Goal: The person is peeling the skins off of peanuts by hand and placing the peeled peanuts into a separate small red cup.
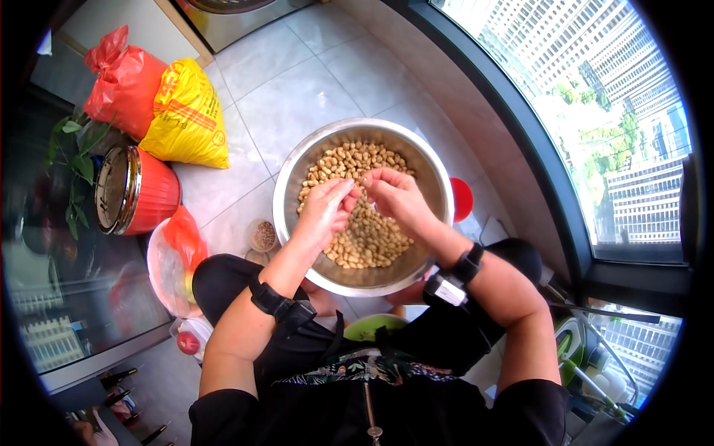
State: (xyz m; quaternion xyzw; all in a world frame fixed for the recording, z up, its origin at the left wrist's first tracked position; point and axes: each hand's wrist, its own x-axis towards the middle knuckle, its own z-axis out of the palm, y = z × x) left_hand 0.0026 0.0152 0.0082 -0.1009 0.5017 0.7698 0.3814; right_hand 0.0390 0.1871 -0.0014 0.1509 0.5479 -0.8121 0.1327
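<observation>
peanuts (364,241) are spread in a steel bowl (439,186), room being left toward its far rim. above them, left hand (327,210) and right hand (398,197) are pinched narrow; whether anything is held cannot be told. a red round object (462,199) is partly hidden by the bowl; the near side is hemmed by legs (227,281).

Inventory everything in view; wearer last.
metal basin: 1, silver, centre
peanuts: many, tan, in basin
tied bag: 1, red, upper left
printed bag: 1, yellow, beside it
ribbed pot: 1, red, left
plant: 1, green, far left
tub: 1, pink, below pot
dish of kernels: 1, brown, left of basin
round object: 1, red, right of basin
window: 1, dark-framed, right
straps: 2, black, forearms
left hand: 1, bare, over basin
right hand: 1, bare, over basin
</observation>
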